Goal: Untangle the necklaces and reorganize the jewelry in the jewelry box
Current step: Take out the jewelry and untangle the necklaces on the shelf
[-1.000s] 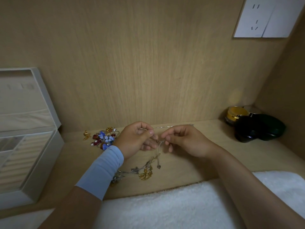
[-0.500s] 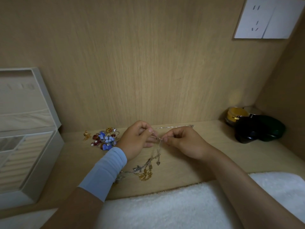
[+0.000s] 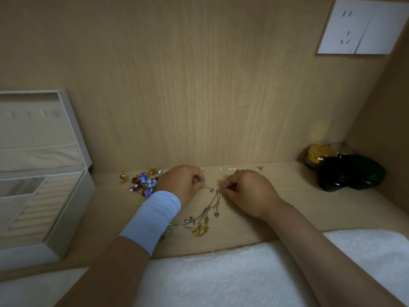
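While I leaned over the white towel point(image 3: 232, 275), both my hands pinched the tangled necklaces point(image 3: 204, 216).

My left hand point(image 3: 181, 185) and right hand point(image 3: 247, 192) each gripped a strand above the wooden shelf point(image 3: 298, 204); beyond lay colorful brooches point(image 3: 145, 181), another silver chain point(image 3: 232, 169), the open jewelry box point(image 3: 66, 207) far left.

A tangle of thin silver and gold chain necklaces point(image 3: 200, 220) trails across the light wooden shelf, its top end lifted. Another fine silver chain point(image 3: 232, 169) lies straight along the back wall. The open cream fabric jewelry box point(image 3: 66, 209) sits at far left, lid upright.
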The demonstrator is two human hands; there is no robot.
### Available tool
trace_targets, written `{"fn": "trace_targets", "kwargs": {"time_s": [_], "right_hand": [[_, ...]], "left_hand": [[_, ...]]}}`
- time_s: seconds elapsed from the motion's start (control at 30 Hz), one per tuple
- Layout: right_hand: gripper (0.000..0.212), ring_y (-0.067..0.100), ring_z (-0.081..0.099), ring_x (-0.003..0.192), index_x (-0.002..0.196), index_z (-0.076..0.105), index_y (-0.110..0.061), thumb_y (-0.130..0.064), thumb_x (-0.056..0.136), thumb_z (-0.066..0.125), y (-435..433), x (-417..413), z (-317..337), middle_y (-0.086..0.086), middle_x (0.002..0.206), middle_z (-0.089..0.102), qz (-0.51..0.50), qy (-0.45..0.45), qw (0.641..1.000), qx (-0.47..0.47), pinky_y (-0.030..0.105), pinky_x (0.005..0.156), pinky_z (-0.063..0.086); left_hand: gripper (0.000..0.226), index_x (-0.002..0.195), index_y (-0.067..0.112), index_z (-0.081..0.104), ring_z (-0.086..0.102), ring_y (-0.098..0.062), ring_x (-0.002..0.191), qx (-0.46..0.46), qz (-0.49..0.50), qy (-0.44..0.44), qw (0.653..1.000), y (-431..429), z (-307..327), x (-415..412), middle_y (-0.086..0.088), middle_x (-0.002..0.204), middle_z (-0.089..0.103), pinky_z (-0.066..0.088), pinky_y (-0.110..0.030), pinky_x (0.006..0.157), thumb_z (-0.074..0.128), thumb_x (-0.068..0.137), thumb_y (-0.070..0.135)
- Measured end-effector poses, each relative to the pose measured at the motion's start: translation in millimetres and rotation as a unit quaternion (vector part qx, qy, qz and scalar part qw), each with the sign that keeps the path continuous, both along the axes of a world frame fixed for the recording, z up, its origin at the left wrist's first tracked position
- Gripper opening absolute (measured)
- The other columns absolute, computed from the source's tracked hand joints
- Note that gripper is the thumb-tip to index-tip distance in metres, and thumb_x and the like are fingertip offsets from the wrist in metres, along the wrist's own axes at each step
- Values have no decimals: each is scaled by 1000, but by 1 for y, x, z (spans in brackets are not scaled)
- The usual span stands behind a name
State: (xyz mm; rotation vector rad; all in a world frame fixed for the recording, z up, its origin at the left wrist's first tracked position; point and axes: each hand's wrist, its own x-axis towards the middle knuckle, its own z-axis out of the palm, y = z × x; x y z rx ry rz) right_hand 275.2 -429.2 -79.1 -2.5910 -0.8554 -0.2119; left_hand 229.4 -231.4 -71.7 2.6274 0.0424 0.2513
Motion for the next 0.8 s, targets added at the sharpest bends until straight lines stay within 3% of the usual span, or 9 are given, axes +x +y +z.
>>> {"fn": "trace_targets", "kwargs": {"time_s": [0.1, 0.17, 0.33, 0.43, 0.57, 0.67, 0.73, 0.8], "right_hand": [[18, 22, 59, 96, 100, 75, -31, -32, 91, 59, 3, -3, 1, -5, 96, 69, 13, -70, 996, -53, 32, 82, 43], [19, 24, 60, 96, 104, 74, -32, -30, 91, 61, 9, -11, 5, -4, 98, 69, 39, -93, 994, -37, 34, 82, 44], [11, 4, 55, 85, 94, 75, -31, -26, 86, 71, 45, -56, 13, -12, 94, 65, 167, 33, 985, 29, 23, 81, 46], [9, -1, 53, 81, 92, 75, -30, -28, 84, 73, 58, -69, 11, -15, 93, 65, 205, 64, 977, 2, 19, 80, 45], [9, -2, 56, 79, 89, 77, -29, -26, 83, 71, 55, -69, 15, -21, 82, 63, 174, 84, 980, -55, 16, 77, 41], [10, -2, 62, 82, 82, 75, -33, -26, 77, 70, 54, -66, 23, -21, 82, 70, 128, 110, 980, -108, 22, 79, 50], [10, 0, 63, 81, 79, 73, -34, -26, 78, 68, 61, -66, 28, -19, 81, 70, 118, 103, 981, -113, 25, 78, 52], [12, 3, 62, 84, 89, 72, -36, -28, 86, 64, 75, -69, 30, -17, 87, 68, 135, 85, 983, -89, 24, 78, 49]], "left_hand": [[13, 99, 29, 70, 59, -8, 93, 8, -14, 2, 1000, 10, 6, -9, 12, 94, 61, 46, -26, 88, 64, 89, 24], [17, 102, 29, 70, 57, -6, 90, 18, -26, -3, 1000, 23, 16, -23, 11, 96, 60, 46, -25, 88, 62, 91, 20], [20, 87, 37, 70, 55, 6, 70, 0, -29, 7, 1000, 55, 31, -69, 21, 79, 61, 43, -17, 72, 64, 88, 18], [17, 85, 36, 71, 56, 9, 71, -3, -38, 30, 999, 61, 27, -96, 21, 77, 64, 43, -15, 74, 68, 84, 20], [13, 91, 32, 71, 52, 10, 74, 14, -50, 55, 997, 67, 16, -122, 21, 79, 59, 40, -11, 73, 73, 79, 28], [23, 98, 34, 68, 47, 9, 80, 39, -45, 69, 996, 75, 7, -131, 20, 89, 56, 36, -8, 76, 76, 75, 32], [26, 97, 36, 66, 50, 6, 79, 8, -38, 73, 997, 78, 4, -133, 18, 92, 57, 38, -7, 77, 78, 74, 30], [28, 96, 37, 65, 54, 4, 79, -23, -34, 75, 996, 78, 1, -136, 16, 93, 58, 40, -6, 76, 79, 74, 28]]}}
